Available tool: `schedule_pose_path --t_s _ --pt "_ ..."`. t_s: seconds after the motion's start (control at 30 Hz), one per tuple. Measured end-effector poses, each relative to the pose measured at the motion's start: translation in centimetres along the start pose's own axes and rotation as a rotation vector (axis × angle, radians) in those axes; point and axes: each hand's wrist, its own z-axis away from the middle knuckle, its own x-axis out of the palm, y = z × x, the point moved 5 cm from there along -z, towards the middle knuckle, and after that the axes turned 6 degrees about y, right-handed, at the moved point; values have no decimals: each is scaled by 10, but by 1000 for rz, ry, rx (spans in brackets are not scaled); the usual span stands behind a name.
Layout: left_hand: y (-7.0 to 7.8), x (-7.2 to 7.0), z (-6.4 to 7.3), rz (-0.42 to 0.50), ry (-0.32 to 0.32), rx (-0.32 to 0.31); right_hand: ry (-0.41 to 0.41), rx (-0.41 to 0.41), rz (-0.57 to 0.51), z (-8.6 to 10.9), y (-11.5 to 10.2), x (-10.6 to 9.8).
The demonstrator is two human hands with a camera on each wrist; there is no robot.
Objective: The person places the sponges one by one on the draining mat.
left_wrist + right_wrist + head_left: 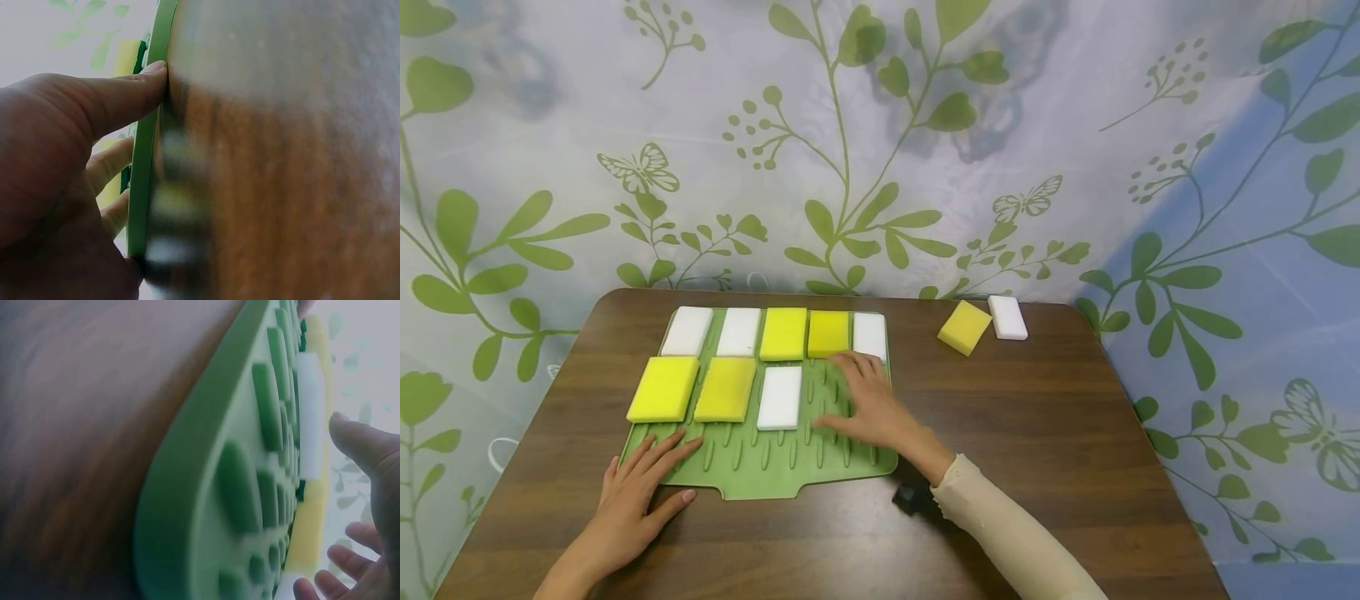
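Observation:
A green ridged drying mat (763, 482) bears sponges in two rows. In its back row are white sponges (739, 332) and yellow sponges (783, 334); the near row has two thick yellow sponges (662, 390) and one white sponge (779, 398). My left hand (642, 496) rests at the mat's front left corner, fingers straight on it and thumb at its edge in the left wrist view. Over the mat's right part hovers my right hand (874, 407), holding nothing, its fingertips by the back row's right end. Its thumb (356, 434) points toward the near row's white sponge.
Toward the back right of the wooden table (1037, 433) lie a yellow sponge (965, 327) and a white sponge (1007, 317). A small black object (907, 498) is beside the right forearm. A leaf-patterned curtain (865, 150) hangs behind the table's far edge.

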Motion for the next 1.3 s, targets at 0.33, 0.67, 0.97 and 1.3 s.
schedule_pose_path --t_s 0.33,0.67,0.97,1.3 --pt "2 -1 1 4 -4 -4 41 84 -10 10 31 -32" --pt "2 -1 2 5 -7 -1 145 153 7 19 80 -69" --pt "6 -2 2 0 0 4 228 225 -29 25 116 -101" --pt "8 -4 3 -5 -2 0 256 275 39 30 145 -124"
